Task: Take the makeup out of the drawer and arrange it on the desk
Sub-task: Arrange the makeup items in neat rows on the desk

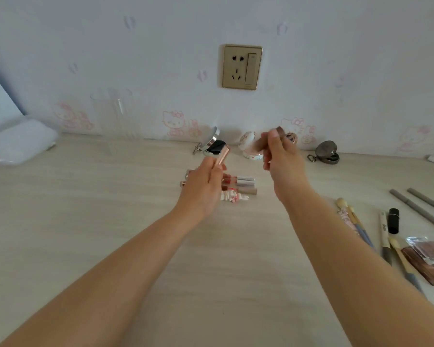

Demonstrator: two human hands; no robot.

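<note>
Lying under left hand (206,181): lip-gloss tubes (238,185); brushes (358,224) rightward.

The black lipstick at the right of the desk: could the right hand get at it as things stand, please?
Probably not at once: the right hand already grips a brown item, though the black lipstick stands uncovered on the desk beside that forearm.

Pale wood desk (110,221), lip gloss tubes (241,184), open compacts (327,152), brushes (356,221), pencils (421,206), eyeshadow palette (429,259)
</note>
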